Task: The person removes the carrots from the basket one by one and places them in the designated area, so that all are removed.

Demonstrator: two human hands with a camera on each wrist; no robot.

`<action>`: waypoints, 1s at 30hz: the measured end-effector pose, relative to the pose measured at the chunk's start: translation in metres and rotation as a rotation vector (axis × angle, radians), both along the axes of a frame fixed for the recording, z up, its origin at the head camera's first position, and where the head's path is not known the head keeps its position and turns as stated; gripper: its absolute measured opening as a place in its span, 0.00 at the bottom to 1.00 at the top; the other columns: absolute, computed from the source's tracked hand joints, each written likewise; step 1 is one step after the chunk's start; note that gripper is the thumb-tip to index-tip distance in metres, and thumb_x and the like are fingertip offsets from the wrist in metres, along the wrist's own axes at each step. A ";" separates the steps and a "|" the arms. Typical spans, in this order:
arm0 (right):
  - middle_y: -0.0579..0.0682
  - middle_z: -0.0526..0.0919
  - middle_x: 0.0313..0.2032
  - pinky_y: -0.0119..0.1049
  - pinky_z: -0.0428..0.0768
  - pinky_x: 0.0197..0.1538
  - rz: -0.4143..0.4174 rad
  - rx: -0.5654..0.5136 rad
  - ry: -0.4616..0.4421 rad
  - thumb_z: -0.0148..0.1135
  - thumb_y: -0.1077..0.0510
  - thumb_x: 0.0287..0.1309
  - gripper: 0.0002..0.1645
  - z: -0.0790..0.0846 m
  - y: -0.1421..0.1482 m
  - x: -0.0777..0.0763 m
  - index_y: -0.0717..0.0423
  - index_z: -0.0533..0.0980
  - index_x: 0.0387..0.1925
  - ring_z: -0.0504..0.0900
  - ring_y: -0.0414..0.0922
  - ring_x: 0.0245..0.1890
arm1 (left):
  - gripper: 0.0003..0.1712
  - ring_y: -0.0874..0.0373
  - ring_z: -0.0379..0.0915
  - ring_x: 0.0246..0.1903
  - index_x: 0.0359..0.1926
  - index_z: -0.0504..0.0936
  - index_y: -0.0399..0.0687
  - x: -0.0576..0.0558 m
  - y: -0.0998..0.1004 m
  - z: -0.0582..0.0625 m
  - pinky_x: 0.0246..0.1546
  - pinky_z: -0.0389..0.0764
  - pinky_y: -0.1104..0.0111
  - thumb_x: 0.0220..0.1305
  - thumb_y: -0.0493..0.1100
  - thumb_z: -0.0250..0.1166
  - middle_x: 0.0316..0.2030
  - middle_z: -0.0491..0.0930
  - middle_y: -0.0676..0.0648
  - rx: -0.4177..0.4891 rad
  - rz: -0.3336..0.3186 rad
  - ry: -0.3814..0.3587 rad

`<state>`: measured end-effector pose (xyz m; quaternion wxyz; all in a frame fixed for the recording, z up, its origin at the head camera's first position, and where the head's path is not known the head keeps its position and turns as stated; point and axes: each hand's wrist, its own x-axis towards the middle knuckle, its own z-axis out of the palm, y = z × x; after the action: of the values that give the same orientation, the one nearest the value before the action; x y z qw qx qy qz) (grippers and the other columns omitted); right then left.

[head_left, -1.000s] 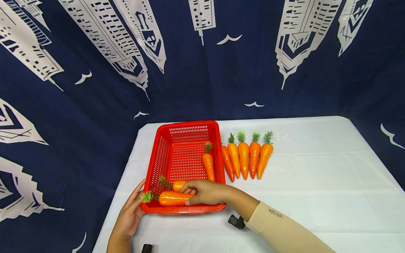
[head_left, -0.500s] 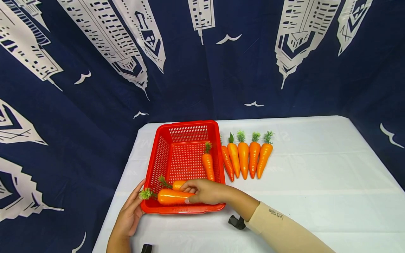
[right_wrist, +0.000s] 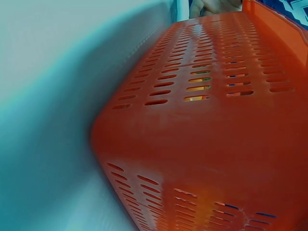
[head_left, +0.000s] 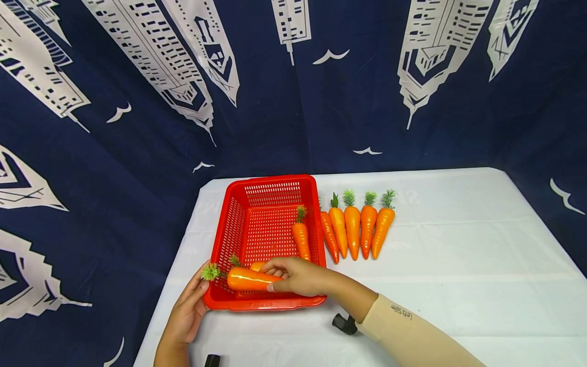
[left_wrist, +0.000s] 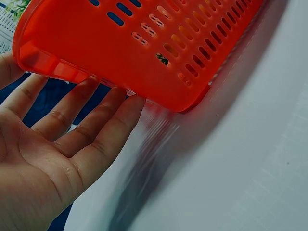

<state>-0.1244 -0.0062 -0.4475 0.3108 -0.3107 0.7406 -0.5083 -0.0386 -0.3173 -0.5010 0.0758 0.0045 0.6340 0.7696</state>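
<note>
Head view: right hand (head_left: pixel 300 277) grasping a plastic toy carrot (head_left: pixel 249 279) by its thick body, low over the red basket's (head_left: pixel 270 201) near end. Left hand (head_left: pixel 188 311) flat, released, fingers touching the basket corner. Probably light, stiff, glossy and slippery, so best gripped mid-body, not by the leafy top.

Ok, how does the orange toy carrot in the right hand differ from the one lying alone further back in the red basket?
The held orange toy carrot lies crosswise at the red slotted plastic basket's near end; the lone orange toy carrot runs lengthwise by the right wall. The right hand grips the first; nothing touches the second. The first's green top pokes over the left rim; the second's stays inside. Both are glossy orange with green tufts.
</note>
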 end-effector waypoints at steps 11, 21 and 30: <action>0.40 0.82 0.47 0.28 0.78 0.51 -0.065 -0.051 0.008 0.67 0.54 0.65 0.22 -0.002 0.002 0.001 0.42 0.77 0.60 0.80 0.37 0.47 | 0.28 0.65 0.80 0.56 0.78 0.54 0.55 0.003 0.001 -0.002 0.52 0.83 0.69 0.81 0.39 0.41 0.60 0.78 0.63 0.009 0.039 0.016; 0.41 0.82 0.47 0.28 0.79 0.49 -0.134 -0.100 0.028 0.67 0.52 0.66 0.22 -0.002 0.005 0.002 0.41 0.76 0.60 0.80 0.40 0.46 | 0.31 0.65 0.76 0.60 0.81 0.48 0.52 0.001 0.000 0.001 0.54 0.82 0.68 0.82 0.39 0.39 0.66 0.71 0.57 0.022 -0.022 0.025; 0.46 0.83 0.52 0.28 0.80 0.52 -0.202 -0.166 0.029 0.66 0.49 0.66 0.25 -0.002 0.006 0.005 0.43 0.75 0.63 0.81 0.41 0.50 | 0.31 0.65 0.76 0.60 0.81 0.46 0.51 0.000 0.000 0.001 0.55 0.82 0.67 0.82 0.40 0.39 0.65 0.68 0.55 -0.003 -0.028 0.006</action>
<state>-0.1198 0.0001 -0.4500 0.2204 -0.2664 0.7279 -0.5921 -0.0386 -0.3177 -0.4998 0.0846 0.0153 0.6353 0.7675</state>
